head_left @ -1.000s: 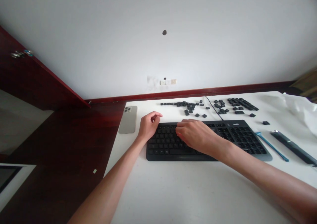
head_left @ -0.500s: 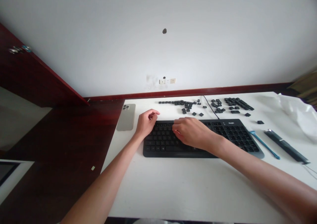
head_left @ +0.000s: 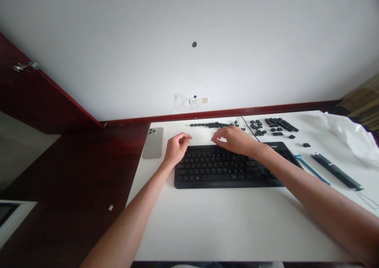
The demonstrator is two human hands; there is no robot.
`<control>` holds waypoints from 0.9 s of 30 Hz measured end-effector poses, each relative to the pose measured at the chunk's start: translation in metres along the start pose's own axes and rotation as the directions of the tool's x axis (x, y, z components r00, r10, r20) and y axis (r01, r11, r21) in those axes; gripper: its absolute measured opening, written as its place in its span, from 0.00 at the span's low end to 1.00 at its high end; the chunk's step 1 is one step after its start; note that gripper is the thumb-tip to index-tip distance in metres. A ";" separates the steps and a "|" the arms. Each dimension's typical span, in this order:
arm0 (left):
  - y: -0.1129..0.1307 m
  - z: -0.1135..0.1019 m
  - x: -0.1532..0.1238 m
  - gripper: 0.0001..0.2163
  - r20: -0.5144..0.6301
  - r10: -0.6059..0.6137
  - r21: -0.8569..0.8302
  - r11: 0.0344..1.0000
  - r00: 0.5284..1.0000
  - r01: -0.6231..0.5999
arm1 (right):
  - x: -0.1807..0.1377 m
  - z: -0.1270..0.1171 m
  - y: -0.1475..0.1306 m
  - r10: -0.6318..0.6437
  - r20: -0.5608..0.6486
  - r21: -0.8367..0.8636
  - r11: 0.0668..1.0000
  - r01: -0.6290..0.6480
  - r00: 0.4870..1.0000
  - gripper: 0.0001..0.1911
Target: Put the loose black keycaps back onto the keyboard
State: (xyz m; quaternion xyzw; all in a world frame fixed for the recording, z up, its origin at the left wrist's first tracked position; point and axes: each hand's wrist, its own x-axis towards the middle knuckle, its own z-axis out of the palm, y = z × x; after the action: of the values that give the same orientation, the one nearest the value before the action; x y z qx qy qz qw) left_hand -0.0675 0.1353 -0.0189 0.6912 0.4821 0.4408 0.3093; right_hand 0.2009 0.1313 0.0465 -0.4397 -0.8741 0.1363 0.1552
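A black keyboard [head_left: 225, 169] lies on the white table [head_left: 231, 224]. My left hand [head_left: 177, 147] rests at the keyboard's far left corner, fingers curled loosely with nothing seen in them. My right hand [head_left: 235, 139] reaches beyond the keyboard's far edge, fingertips down among the loose black keycaps [head_left: 213, 124] lying behind it. Whether those fingers hold a keycap is hidden. More loose keycaps [head_left: 278, 124] lie in groups to the right.
A phone [head_left: 153, 143] lies face down left of the keyboard. A blue tool [head_left: 312, 169] and a dark flat bar [head_left: 336, 170] lie to the right, near crumpled white plastic [head_left: 352, 137]. The keyboard cable [head_left: 250, 128] runs back. Dark wood floor [head_left: 74, 189] lies left.
My right hand has lifted off the keyboard's keys and moved away from me to the loose keycaps behind it. My left hand has stayed at the keyboard's corner.
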 end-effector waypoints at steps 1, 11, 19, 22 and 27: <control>0.000 0.000 0.000 0.09 0.003 -0.001 0.004 1.000 1.000 0.001 | 0.002 0.001 0.006 0.022 -0.049 -0.036 0.999 -0.024 0.999 0.13; -0.001 -0.001 0.001 0.08 0.005 -0.025 -0.023 0.999 1.000 0.025 | 0.041 0.018 0.049 0.031 -0.158 -0.253 0.965 -0.071 0.987 0.14; 0.000 -0.002 0.001 0.08 0.000 -0.025 -0.023 0.999 1.000 0.025 | 0.047 0.019 0.047 -0.030 -0.079 -0.312 0.950 0.004 0.996 0.10; 0.001 -0.002 0.001 0.08 0.000 -0.029 -0.012 1.000 1.000 0.029 | 0.042 0.021 0.041 -0.078 -0.046 -0.262 0.963 0.063 0.996 0.09; 0.002 -0.002 0.002 0.08 0.000 -0.030 0.005 1.000 1.000 0.030 | 0.038 0.020 0.028 -0.047 -0.124 -0.189 0.982 0.023 0.991 0.09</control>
State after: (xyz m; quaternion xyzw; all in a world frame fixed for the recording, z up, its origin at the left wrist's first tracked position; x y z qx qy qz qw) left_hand -0.0683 0.1359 -0.0154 0.6846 0.4934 0.4348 0.3144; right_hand 0.1917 0.1766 0.0238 -0.4449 -0.8788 0.0220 0.1713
